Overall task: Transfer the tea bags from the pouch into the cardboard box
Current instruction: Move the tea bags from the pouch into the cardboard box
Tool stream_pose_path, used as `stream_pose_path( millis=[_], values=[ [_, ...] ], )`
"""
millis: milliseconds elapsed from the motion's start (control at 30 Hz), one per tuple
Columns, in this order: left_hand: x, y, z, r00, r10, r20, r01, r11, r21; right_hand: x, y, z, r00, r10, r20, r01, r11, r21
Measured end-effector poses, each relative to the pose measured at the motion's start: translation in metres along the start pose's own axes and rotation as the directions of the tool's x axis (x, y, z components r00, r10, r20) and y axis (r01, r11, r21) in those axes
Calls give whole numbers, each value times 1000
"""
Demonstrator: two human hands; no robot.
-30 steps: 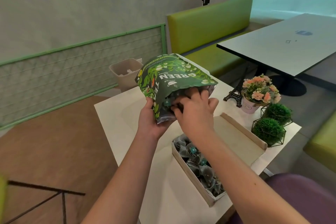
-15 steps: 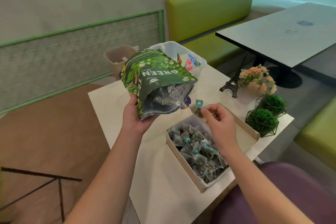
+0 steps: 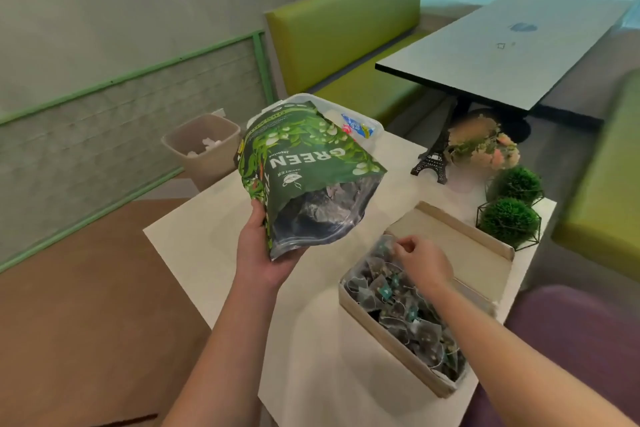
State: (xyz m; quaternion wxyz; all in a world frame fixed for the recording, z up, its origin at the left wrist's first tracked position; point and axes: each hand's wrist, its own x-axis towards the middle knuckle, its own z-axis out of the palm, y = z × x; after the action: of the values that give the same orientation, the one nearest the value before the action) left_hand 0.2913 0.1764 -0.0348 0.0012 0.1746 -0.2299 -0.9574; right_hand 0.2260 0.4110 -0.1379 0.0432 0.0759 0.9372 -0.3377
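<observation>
My left hand [image 3: 261,253] grips the green tea pouch [image 3: 304,166] from below and holds it tilted above the white table [image 3: 311,374], its open mouth facing me with grey tea bags inside. The open cardboard box [image 3: 391,345] stands on the table at the right, holding several pyramid tea bags [image 3: 388,291] with teal tags, its lid [image 3: 460,243] folded back. My right hand [image 3: 424,260] is down at the far end of the box, fingers curled and pinching a tea bag at the pile's top.
A clear plastic tub [image 3: 360,128] sits behind the pouch. A small Eiffel Tower model [image 3: 433,159], a pink flower pot [image 3: 485,149] and two green ball plants [image 3: 509,218] line the table's right edge. A beige bin [image 3: 202,146] stands on the floor.
My right hand left the pouch mouth with a tea bag and dropped to the far end of the box. The pouch stayed raised in my left hand, tilting slightly.
</observation>
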Motion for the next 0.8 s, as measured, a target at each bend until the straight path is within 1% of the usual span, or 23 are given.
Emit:
stream_pose_path(
  millis=[67,100,200,233,300,367,433,467,567,633,700,733,800],
  values=[
    [6,10,-2,999,-32,30,32,999,8,-3,-4,5,999,33,-18,-33,999,13],
    [9,14,-5,998,-43,38,43,999,11,-7,-6,5,998,49,-36,-47,998,46],
    [16,25,-6,995,-80,54,78,996,33,-27,-24,-4,993,45,-109,-16,967,253],
    [18,28,-5,994,-94,55,92,995,44,-35,-34,-10,988,25,-152,27,943,331],
    [22,30,-1,990,-118,74,115,993,36,-56,-60,-23,964,-48,-260,161,886,434],
    [26,33,1,981,-150,119,149,989,16,-78,-90,-35,912,-158,-379,334,822,461],
    [29,38,3,975,-180,132,179,984,27,-98,-118,-47,832,-280,-479,493,768,408],
    [32,39,5,970,-204,135,203,979,19,-104,-130,-51,792,-334,-511,549,756,357],
    [33,44,11,957,-255,136,258,966,0,-111,-157,-56,682,-478,-554,656,734,174],
    [35,47,14,950,-274,149,278,961,-6,-108,-170,-57,625,-565,-539,694,719,50],
    [33,49,19,957,-257,138,260,966,-3,-100,-183,-56,610,-646,-458,702,709,-66],
    [30,49,23,962,-241,128,243,970,-2,-94,-191,-56,626,-672,-396,696,710,-106],
    [23,49,29,970,-214,113,215,977,11,-81,-210,-56,686,-692,-227,665,722,-193]
  ],
)
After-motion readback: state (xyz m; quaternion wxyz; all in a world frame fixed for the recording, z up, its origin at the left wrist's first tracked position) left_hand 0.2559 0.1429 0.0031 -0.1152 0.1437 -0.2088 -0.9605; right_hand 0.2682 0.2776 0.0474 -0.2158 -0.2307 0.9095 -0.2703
